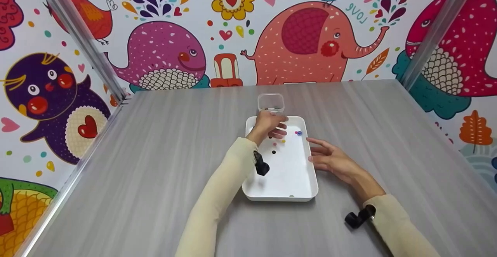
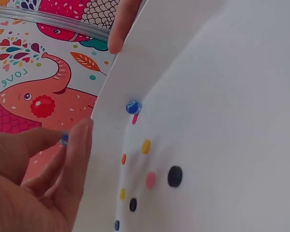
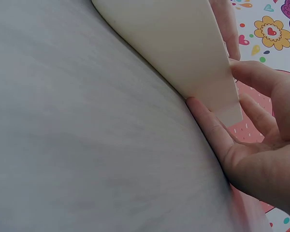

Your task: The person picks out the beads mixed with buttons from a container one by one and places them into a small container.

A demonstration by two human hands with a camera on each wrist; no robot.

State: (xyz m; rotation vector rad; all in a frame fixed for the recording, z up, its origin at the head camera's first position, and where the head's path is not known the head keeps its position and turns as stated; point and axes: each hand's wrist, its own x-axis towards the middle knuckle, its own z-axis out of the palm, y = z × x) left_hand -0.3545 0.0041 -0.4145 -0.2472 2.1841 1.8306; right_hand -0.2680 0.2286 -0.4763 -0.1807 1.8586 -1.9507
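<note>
A white tray (image 1: 303, 189) lies on the grey table, with several small coloured beads (image 2: 146, 146) scattered at its far end. My left hand (image 1: 268, 124) hovers over that far end and pinches a small blue bead (image 2: 64, 139) between thumb and fingertips. Just beyond the tray stands a small clear plastic cup (image 1: 270, 102). My right hand (image 1: 330, 158) rests with straight fingers against the tray's right outer wall (image 3: 183, 48). A blue bead (image 2: 132, 107) lies near the tray's corner.
The grey table (image 1: 155, 164) stretches wide on both sides of the tray. Walls with cartoon animals enclose it, with metal posts (image 1: 81, 35) at the back corners. A black wrist camera (image 1: 357, 217) sits on my right sleeve.
</note>
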